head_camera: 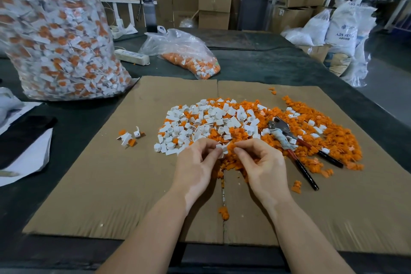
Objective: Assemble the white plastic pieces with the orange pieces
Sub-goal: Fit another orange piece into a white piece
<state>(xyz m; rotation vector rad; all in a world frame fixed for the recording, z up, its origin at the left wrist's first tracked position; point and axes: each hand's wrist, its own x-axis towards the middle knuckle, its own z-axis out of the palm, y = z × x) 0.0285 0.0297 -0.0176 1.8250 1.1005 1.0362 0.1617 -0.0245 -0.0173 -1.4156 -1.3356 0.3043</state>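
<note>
Over the flat brown cardboard sheet (89, 184), near its middle, the left hand (195, 169) pinches a small white plastic piece (222, 148) pointing rightward at the right hand (262, 167), whose fingertips pinch something I cannot make out.

near edge: bare cardboard (106, 196) between the hands and the bench (66, 131) edge, only a few orange crumbs (223, 212) on the centre seam.
left: open cardboard out to a small cluster (130, 137) of loose parts; beyond it a phone (22, 138) on white paper.
far left: big bag (55, 31) stands tall, blocks reach that way.
centre: pile (244, 124) of white and orange pieces fills the space just ahead of both hands.
right: pliers (295, 147) lie on the pile, handles pointing toward the near right.
far: strip of bare cardboard behind the pile, then small bag (184, 53) and power strip (132, 56).
</note>
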